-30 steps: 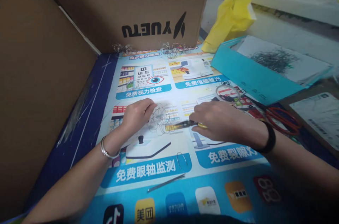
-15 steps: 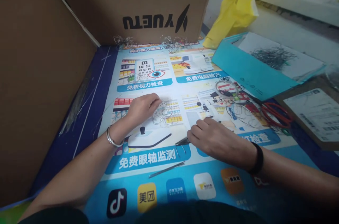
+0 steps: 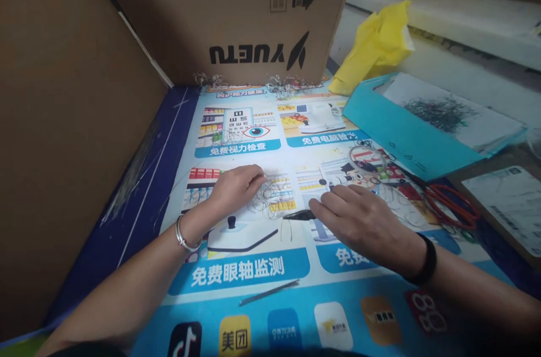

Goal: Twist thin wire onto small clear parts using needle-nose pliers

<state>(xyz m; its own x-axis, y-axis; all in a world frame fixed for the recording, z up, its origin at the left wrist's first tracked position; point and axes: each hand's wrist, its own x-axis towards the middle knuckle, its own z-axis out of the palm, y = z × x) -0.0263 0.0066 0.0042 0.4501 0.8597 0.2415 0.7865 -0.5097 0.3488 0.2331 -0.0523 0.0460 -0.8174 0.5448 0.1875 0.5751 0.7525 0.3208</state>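
Observation:
My right hand (image 3: 355, 216) is closed around a pair of needle-nose pliers (image 3: 300, 215), whose dark tips point left. Just below the tips lies a small bent wire (image 3: 286, 231); I cannot tell whether they touch it. My left hand (image 3: 236, 188), with a silver bangle at the wrist, has thumb and fingers pinched together at the edge of a loose tangle of thin wire (image 3: 270, 195). Whatever sits between those fingertips is too small to make out. Nearer to me, a thin bundle of straight wires (image 3: 269, 293) lies on the printed sheet.
Cardboard walls (image 3: 236, 13) stand at the back and left, with wire clumps (image 3: 287, 85) along the base. At right are a teal box (image 3: 393, 132) holding short dark wires (image 3: 439, 112), a red coil (image 3: 450, 205), a clear ring (image 3: 367, 159) and a yellow bag (image 3: 376, 41).
The whole view has shifted, so most things sit lower in the picture. The pliers show more of their length beyond my right hand. My left hand remains by the wire tangle.

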